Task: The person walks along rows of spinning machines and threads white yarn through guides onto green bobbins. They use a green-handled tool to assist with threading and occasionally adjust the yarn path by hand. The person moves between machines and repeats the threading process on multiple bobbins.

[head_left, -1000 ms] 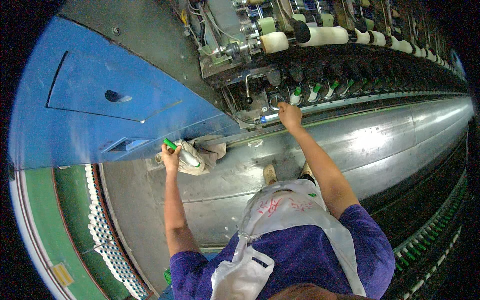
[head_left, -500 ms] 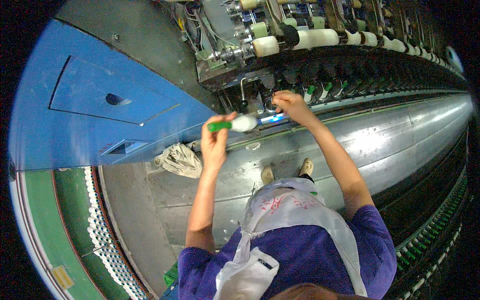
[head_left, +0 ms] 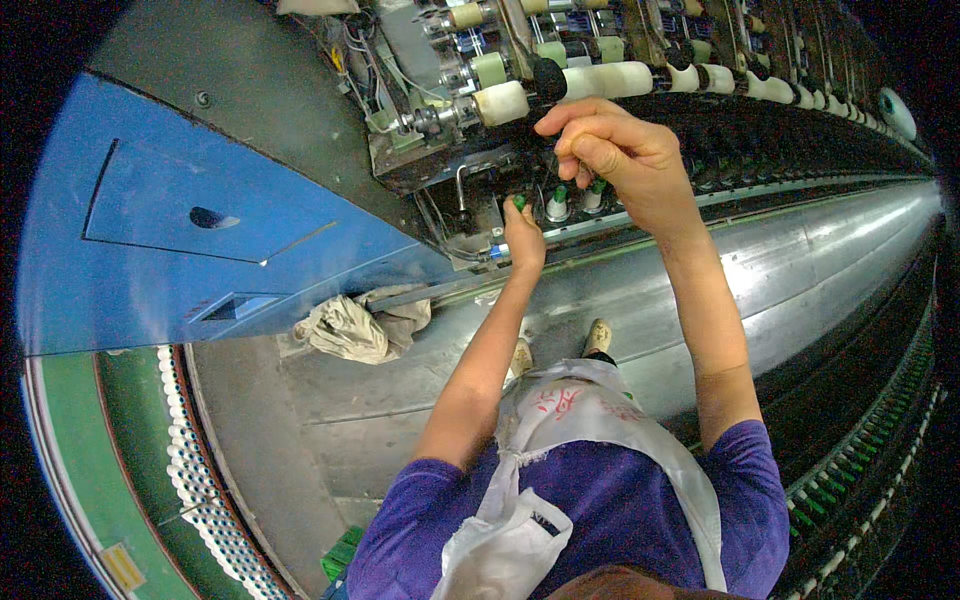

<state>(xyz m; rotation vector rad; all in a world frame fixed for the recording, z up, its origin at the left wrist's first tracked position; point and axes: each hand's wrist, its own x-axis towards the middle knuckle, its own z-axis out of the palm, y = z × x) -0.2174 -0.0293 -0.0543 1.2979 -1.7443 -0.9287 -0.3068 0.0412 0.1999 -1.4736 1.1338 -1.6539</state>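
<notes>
My left hand (head_left: pixel 525 240) is closed round a bobbin at the near end of the spindle row. Only the bobbin's green tip (head_left: pixel 519 202) shows above my fingers; the rest is hidden by the hand. Higher and to the right, my right hand (head_left: pixel 630 160) is raised with thumb and fingers pinched together just below a black round knob (head_left: pixel 549 79) and the pale rollers (head_left: pixel 607 79). Whatever it pinches, if anything, is too fine to see. Between the hands stand green-tipped white bobbins (head_left: pixel 557 206) on their spindles.
A blue machine cabinet (head_left: pixel 150 260) fills the left, with a bundled pale cloth (head_left: pixel 345 328) on the floor by its foot. A curved metal cover (head_left: pixel 780 255) runs along the machine's front. White spools (head_left: pixel 195 480) line a green-sided unit at lower left; more green bobbins (head_left: pixel 835 470) stand at lower right.
My left hand has carried the green bobbin with white yarn rightward and up to the spindle row. My right hand has risen from the rail toward the rollers, its fingers still pinched.
</notes>
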